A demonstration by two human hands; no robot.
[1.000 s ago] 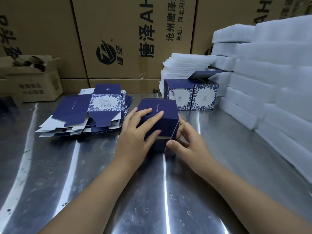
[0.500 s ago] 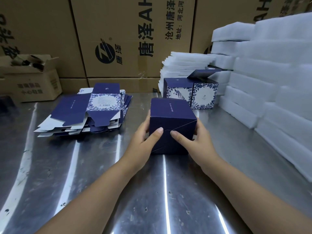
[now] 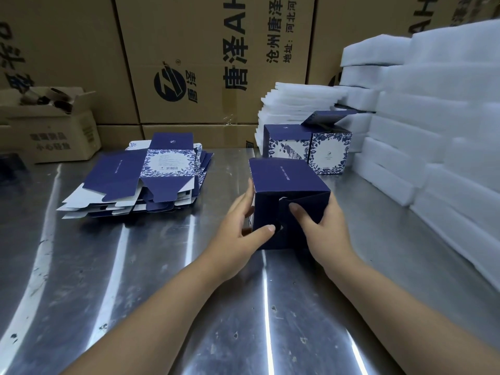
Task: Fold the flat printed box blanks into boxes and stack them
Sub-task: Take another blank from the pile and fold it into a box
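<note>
Now our left hand (image 3: pixel 238 231) and right hand (image 3: pixel 326 235) both grasp the box (image 3: pixel 284 180) on the steel table (image 3: pixel 135 266), thumbs on its end flaps (image 3: pixel 311 205); we should press evenly so the tabs lock squarely.

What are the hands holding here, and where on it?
Both hold the dark blue box: left hand on its left side, right hand on its right, thumbs on the near flaps.
</note>
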